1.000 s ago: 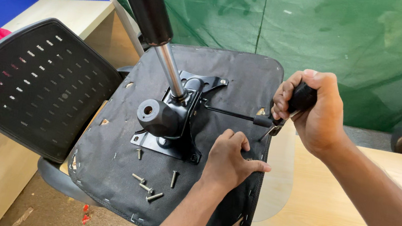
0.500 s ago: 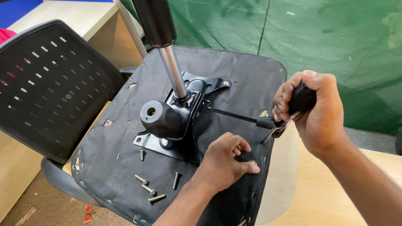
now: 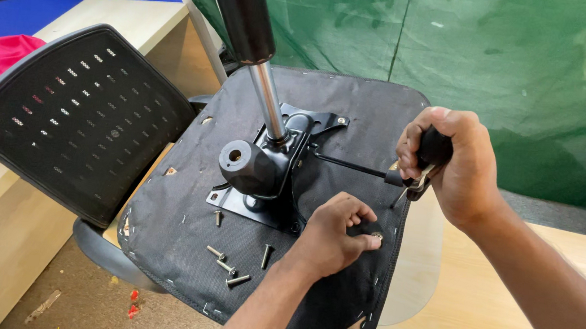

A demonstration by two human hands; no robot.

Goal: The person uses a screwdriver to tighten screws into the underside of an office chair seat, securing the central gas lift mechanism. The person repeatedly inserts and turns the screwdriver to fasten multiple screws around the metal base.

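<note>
Black fabric seat underside (image 3: pixel 179 210) faces up; our left hand (image 3: pixel 332 237) pinches a bolt (image 3: pixel 377 236), right hand (image 3: pixel 449 163) fist-wrapped around the lever knob (image 3: pixel 434 147), steadying.

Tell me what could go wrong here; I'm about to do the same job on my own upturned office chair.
The loose bolts lie unsecured on the sloping seat underside; a nudge could roll them off onto the floor. The left hand presses on the fabric close to the mechanism plate, so fingers might be pinched if it shifts. The right hand grips the lever handle; a slip could jolt the seat.
</note>
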